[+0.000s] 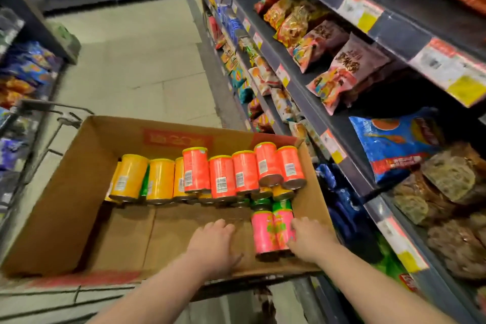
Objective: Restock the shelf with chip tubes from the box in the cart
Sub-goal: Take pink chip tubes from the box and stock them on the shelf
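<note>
A: Okay, quick, where are the hands?
B: Both are down in the cardboard box (79, 179), which sits on the cart (39, 105). The left hand (213, 242) lies palm down on the bare box floor, fingers spread and relaxed, gripping nothing.
A: Nearest tubes to it?
B: Two pink tubes (264, 234) lie side by side just right of its thumb. No contact shows.
A: And the right hand (310, 238)?
B: It sits against the right side of that pink pair. Its fingers (295, 226) are bent, tips on the right-hand pink tube. The thumb is hidden, so whether the grasp closes round the tube cannot be told.
A: Other stock?
B: Farther back in the box, green tubes (281, 205) touch the pink pair's far ends. Orange tubes (223, 176) are stacked across the back right, with yellow tubes (131, 176) to their left. All lie on their sides, bottoms toward the camera.
A: Shelf?
B: The shelf (328, 123) runs along the person's right, close beside the box, loaded with snack bags (344, 71).
</note>
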